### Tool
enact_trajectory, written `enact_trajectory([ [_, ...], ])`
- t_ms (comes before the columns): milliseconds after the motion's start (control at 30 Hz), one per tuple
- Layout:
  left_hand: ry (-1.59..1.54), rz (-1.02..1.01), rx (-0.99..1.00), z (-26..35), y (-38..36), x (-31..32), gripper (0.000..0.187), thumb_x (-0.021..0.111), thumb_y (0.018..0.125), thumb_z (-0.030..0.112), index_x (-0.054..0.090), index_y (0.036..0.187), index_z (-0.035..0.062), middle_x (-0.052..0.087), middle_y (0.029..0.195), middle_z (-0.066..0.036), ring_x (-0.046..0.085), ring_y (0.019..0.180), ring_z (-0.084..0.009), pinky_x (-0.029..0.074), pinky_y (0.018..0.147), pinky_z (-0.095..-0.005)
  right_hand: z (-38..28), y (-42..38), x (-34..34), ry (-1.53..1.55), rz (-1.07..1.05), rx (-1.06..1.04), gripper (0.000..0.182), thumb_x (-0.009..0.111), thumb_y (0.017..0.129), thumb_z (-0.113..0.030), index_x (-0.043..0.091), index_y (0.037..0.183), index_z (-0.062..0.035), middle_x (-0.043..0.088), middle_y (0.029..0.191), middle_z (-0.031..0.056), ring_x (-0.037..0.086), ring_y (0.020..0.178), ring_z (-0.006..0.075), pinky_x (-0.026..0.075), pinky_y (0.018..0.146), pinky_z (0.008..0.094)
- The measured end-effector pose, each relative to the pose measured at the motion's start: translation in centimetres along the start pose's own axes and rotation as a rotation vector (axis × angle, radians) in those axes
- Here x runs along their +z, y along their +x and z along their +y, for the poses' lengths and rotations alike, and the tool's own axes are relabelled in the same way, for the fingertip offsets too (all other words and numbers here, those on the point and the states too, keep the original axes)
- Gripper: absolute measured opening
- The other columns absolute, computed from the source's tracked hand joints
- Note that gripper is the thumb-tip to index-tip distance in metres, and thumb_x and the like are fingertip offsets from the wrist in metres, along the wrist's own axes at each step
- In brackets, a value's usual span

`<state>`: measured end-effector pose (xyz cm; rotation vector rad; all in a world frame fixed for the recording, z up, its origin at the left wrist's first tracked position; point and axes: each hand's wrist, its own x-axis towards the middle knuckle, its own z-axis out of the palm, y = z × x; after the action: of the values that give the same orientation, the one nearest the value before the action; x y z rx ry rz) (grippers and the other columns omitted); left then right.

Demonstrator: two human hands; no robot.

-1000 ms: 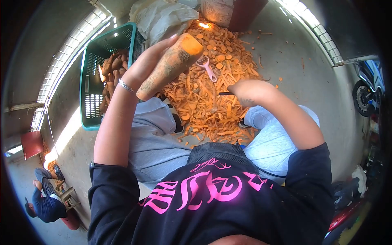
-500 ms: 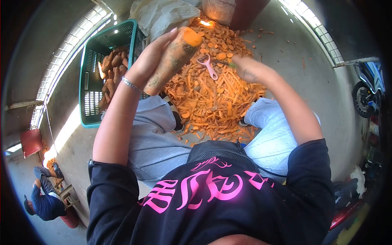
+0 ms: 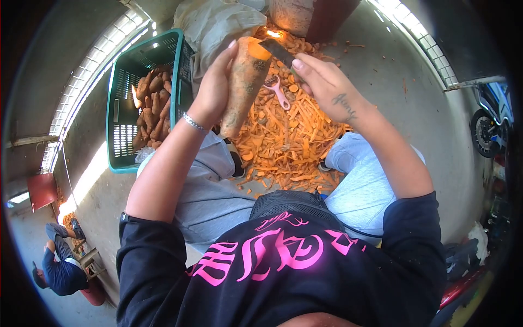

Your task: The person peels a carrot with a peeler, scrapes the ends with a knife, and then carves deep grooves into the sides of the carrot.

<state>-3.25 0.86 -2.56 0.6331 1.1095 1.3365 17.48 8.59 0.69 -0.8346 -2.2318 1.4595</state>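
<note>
In my left hand [image 3: 217, 82] lies a large, dirt-streaked carrot [image 3: 243, 95], its thick end up and its narrow end pointing down towards my knee. That top end is cut flat and shows bright orange. My right hand [image 3: 324, 82] grips a knife [image 3: 278, 52] with a dark, broad blade; the handle is mostly hidden in my fingers. The blade's tip is right at the cut end of the carrot. Beneath both hands, a pink peeler [image 3: 279, 94] rests on a heap of orange peelings and round slices [image 3: 294, 136].
A green plastic crate [image 3: 113, 117] with several unpeeled roots [image 3: 155, 106] stands at my left. Behind the heap are a whitish sack [image 3: 210, 27] and a reddish container [image 3: 327, 19]. Another person [image 3: 60, 267] sits far left. A motorcycle [image 3: 490, 122] stands at right.
My right hand has swung left and up, bringing the knife to the carrot's top. My left hand and the carrot have shifted slightly right, the carrot now more upright.
</note>
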Motion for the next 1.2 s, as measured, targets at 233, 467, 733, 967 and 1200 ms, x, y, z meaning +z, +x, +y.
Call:
enact_trajectory([
  [233,-0.009,-0.023,-0.008,0.6,-1.3,1.6,0.049,0.034,0.101,0.040,0.053,0.124,0.0017,0.065,0.108,-0.010,0.065,0.091,-0.0151,0.053,0.078,-0.0271,-0.3,0.3,0.4,-0.138,0.082,-0.038,0.040,0.038,0.104,-0.031,0.049,0.081,0.0005,0.052,0.053,0.0098,0.053,0.046,0.0167,0.044,0.050,0.0323],
  [467,-0.042,-0.068,-0.033,0.3,-1.2,1.1,0.051,0.035,0.101,0.041,0.054,0.124,0.0003,0.065,0.109,-0.012,0.066,0.092,-0.0163,0.053,0.080,-0.0279,0.1,0.3,0.8,-0.151,0.121,-0.075,0.041,0.038,0.104,-0.031,0.050,0.081,0.0016,0.052,0.053,0.0132,0.053,0.048,0.0242,0.044,0.053,0.0365],
  [733,-0.079,-0.059,-0.046,0.0,-1.0,1.0,0.049,0.035,0.102,0.039,0.054,0.124,0.0001,0.065,0.110,-0.013,0.066,0.095,-0.0172,0.053,0.083,-0.0292,0.2,0.0,1.2,-0.194,0.086,-0.075,0.041,0.039,0.102,-0.032,0.054,0.084,0.0020,0.053,0.059,0.0191,0.053,0.055,0.0334,0.042,0.059,0.0425],
  [967,-0.239,-0.121,-0.086,-0.8,0.7,-0.2,0.050,0.040,0.100,0.045,0.057,0.117,0.0009,0.067,0.099,-0.014,0.068,0.081,-0.0238,0.058,0.070,-0.0343,-0.7,-1.6,3.7,-0.232,-0.119,-0.118,0.038,0.041,0.100,-0.031,0.053,0.083,-0.0003,0.056,0.065,0.0228,0.058,0.065,0.0414,0.046,0.062,0.0461],
  [1200,-0.165,-0.096,-0.120,0.2,0.3,-0.5,0.054,0.038,0.098,0.051,0.058,0.116,0.0033,0.068,0.089,-0.013,0.068,0.072,-0.0215,0.057,0.059,-0.0311,-1.1,-0.5,1.1,-0.146,0.113,-0.043,0.044,0.038,0.102,-0.034,0.052,0.080,0.0005,0.049,0.057,0.0167,0.053,0.053,0.0307,0.043,0.057,0.0415],
])
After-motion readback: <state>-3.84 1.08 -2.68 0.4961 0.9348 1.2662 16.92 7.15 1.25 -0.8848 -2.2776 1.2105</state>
